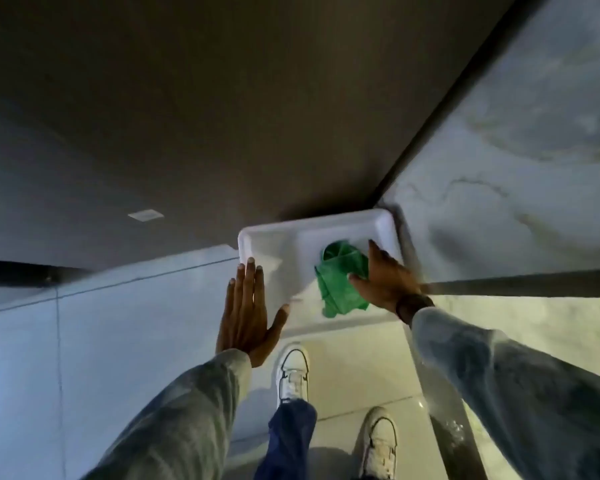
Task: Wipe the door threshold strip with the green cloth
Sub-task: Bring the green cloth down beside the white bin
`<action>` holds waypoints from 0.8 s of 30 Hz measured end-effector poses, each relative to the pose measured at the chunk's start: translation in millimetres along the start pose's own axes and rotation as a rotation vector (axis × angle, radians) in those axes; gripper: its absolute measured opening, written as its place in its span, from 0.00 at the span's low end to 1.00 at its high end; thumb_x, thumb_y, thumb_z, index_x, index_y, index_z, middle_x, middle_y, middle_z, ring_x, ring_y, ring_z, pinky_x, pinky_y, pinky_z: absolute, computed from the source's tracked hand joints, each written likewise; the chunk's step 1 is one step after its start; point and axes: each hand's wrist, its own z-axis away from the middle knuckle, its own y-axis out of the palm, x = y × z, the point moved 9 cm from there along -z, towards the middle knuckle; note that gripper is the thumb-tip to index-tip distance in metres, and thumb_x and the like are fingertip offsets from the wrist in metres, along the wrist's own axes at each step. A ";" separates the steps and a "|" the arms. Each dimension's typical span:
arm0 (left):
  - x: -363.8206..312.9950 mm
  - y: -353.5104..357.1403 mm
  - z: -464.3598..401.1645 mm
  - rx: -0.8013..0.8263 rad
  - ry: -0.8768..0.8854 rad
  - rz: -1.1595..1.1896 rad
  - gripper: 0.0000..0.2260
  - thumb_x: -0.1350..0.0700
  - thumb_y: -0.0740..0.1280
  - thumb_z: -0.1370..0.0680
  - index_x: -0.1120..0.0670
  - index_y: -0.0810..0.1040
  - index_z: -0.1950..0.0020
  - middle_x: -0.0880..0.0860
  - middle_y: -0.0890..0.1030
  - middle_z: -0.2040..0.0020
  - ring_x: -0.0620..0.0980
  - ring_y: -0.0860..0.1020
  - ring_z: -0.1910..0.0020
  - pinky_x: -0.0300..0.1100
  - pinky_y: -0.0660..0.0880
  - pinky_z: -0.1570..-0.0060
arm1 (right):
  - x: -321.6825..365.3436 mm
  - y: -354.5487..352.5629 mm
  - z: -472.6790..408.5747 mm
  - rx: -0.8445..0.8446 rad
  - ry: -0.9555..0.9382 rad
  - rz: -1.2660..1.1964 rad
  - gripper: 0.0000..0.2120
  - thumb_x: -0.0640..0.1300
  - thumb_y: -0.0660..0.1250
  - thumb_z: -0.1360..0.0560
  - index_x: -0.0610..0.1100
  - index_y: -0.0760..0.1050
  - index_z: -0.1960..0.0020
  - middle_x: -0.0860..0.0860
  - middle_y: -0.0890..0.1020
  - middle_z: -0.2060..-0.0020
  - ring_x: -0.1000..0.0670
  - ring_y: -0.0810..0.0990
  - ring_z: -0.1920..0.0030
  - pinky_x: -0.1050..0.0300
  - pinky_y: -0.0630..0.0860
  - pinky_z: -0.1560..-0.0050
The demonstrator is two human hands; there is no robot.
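We're indoors at a tiled doorway, glossy pale floor tiles (125,341) underfoot, dark door (222,116) ahead, marbled wall (516,150) at right.

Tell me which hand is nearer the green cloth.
Right. The right hand is holding the green cloth over the white basin; the left hand lies flat on the basin's left edge, apart from it.

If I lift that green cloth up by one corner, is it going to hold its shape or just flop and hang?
Most likely flop. The green cloth lies crumpled in soft folds under the right hand, and its lower end already droops over the white basin edge. It looks thin, so probably light. Whether it is wet, and so heavier, I cannot tell.
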 end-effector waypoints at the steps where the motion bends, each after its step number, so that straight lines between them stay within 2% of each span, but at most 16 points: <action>1: 11.8 24.7 -10.6 -0.002 -0.004 -0.016 0.40 0.34 0.47 0.18 0.55 0.35 0.17 0.58 0.37 0.15 0.57 0.38 0.16 0.54 0.41 0.17 | -11.6 23.8 -25.2 0.033 0.067 -0.065 0.44 0.58 0.64 0.22 0.42 0.43 0.18 0.40 0.60 0.20 0.39 0.64 0.23 0.43 0.64 0.25; 4: 45.7 87.9 -38.2 -0.005 -0.049 -0.108 0.39 0.36 0.50 0.17 0.59 0.42 0.15 0.60 0.42 0.14 0.61 0.43 0.15 0.56 0.44 0.16 | -49.9 83.3 -88.0 0.096 0.252 -0.209 0.51 0.59 0.68 0.25 0.41 0.37 0.19 0.40 0.53 0.19 0.38 0.57 0.20 0.42 0.58 0.22; 6: 53.1 121.2 -46.1 -0.019 -0.021 -0.119 0.39 0.37 0.52 0.17 0.60 0.46 0.15 0.61 0.45 0.14 0.61 0.45 0.15 0.55 0.45 0.16 | -67.1 115.5 -108.4 0.058 0.318 -0.184 0.54 0.60 0.71 0.27 0.40 0.40 0.19 0.38 0.52 0.19 0.36 0.56 0.21 0.41 0.58 0.22; 8: 56.1 140.2 -52.0 -0.042 0.012 -0.138 0.37 0.38 0.52 0.16 0.60 0.48 0.15 0.61 0.48 0.14 0.61 0.47 0.15 0.55 0.43 0.16 | -73.7 129.1 -114.5 -0.081 0.303 -0.104 0.48 0.58 0.72 0.29 0.38 0.51 0.21 0.35 0.57 0.22 0.32 0.61 0.24 0.40 0.63 0.26; 10: 57.7 146.8 -57.3 -0.058 0.016 -0.188 0.36 0.39 0.50 0.16 0.60 0.48 0.15 0.61 0.49 0.14 0.61 0.48 0.15 0.56 0.41 0.17 | -70.6 134.1 -118.0 -0.195 0.260 -0.203 0.39 0.51 0.74 0.29 0.37 0.60 0.27 0.34 0.66 0.29 0.31 0.70 0.33 0.42 0.70 0.35; 13: 51.4 140.4 -54.5 -0.025 0.010 -0.200 0.35 0.39 0.45 0.16 0.60 0.48 0.15 0.61 0.49 0.14 0.61 0.48 0.15 0.59 0.44 0.17 | -66.4 133.1 -112.1 -0.160 0.253 -0.431 0.30 0.45 0.74 0.29 0.38 0.67 0.32 0.37 0.75 0.36 0.34 0.76 0.38 0.46 0.74 0.39; 15: 40.3 130.0 -48.0 0.033 0.043 -0.185 0.35 0.40 0.46 0.15 0.60 0.47 0.15 0.61 0.48 0.14 0.61 0.47 0.15 0.60 0.47 0.17 | -69.8 119.2 -95.5 -0.148 0.272 -0.567 0.27 0.46 0.75 0.31 0.40 0.71 0.35 0.40 0.80 0.39 0.36 0.78 0.40 0.46 0.78 0.40; 18: 4.3 114.4 -37.4 0.131 0.118 -0.173 0.34 0.42 0.50 0.15 0.59 0.45 0.15 0.59 0.43 0.14 0.60 0.43 0.15 0.60 0.47 0.16 | -88.1 87.6 -42.3 -0.224 0.312 -0.749 0.25 0.47 0.79 0.34 0.42 0.75 0.41 0.48 0.82 0.50 0.42 0.82 0.48 0.54 0.77 0.51; 21: -52.0 105.4 -20.1 0.211 0.202 -0.180 0.35 0.42 0.50 0.15 0.59 0.42 0.15 0.59 0.40 0.14 0.59 0.39 0.15 0.57 0.45 0.16 | -121.8 66.5 27.5 -0.312 0.377 -0.925 0.28 0.49 0.79 0.34 0.46 0.74 0.38 0.52 0.80 0.50 0.47 0.79 0.51 0.57 0.75 0.53; 24: -119.3 105.9 0.0 0.230 0.320 -0.164 0.34 0.41 0.48 0.15 0.58 0.41 0.16 0.57 0.39 0.15 0.58 0.41 0.15 0.53 0.38 0.17 | -174.4 65.9 97.0 -0.405 0.501 -0.972 0.28 0.50 0.78 0.33 0.48 0.71 0.38 0.51 0.80 0.49 0.46 0.79 0.51 0.57 0.75 0.56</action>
